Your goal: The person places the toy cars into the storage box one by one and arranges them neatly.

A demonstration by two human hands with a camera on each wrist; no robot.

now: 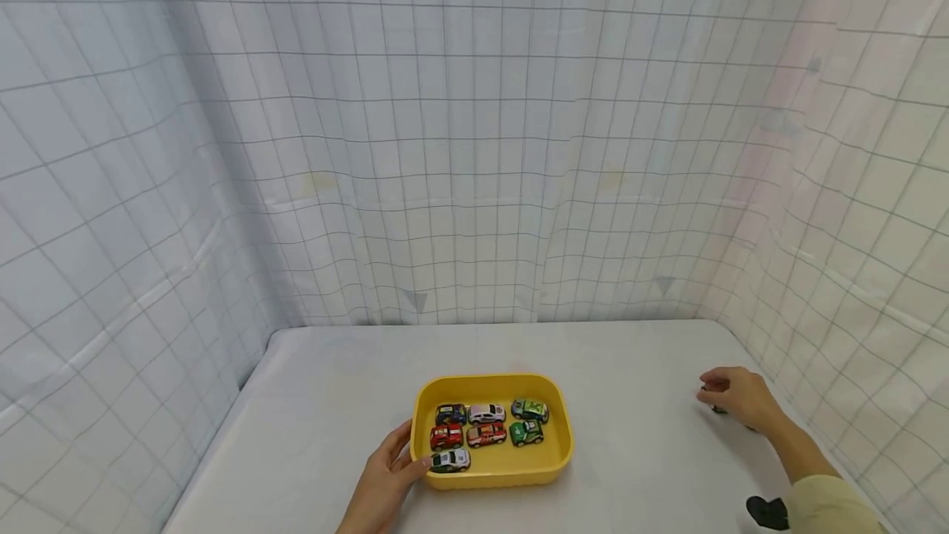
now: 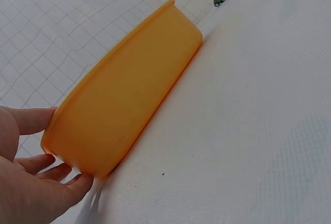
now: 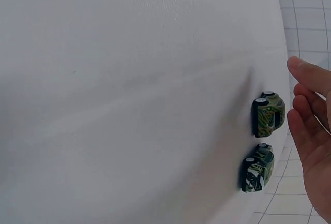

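Note:
A yellow plastic tray (image 1: 511, 465) stands on the white table with several toy cars inside, among them a red car (image 1: 446, 436), a white-and-green car (image 1: 450, 460) and a green car (image 1: 526, 433). My left hand (image 1: 385, 468) grips the tray's left end, thumb over the rim and fingers against the outer wall (image 2: 124, 84). Far to the right, my right hand (image 1: 745, 398) is close to two camouflage-patterned toy cars. In the right wrist view, its loosely bent fingers hold nothing beside the nearer toy car (image 3: 268, 114); the second toy car (image 3: 257, 168) sits just beyond it.
White cloth walls with a grid pattern enclose the table (image 1: 334, 402) at the back and both sides. The right-hand cars lie near the table's right edge. A black object (image 1: 767, 512) shows beside my right sleeve (image 1: 830, 505).

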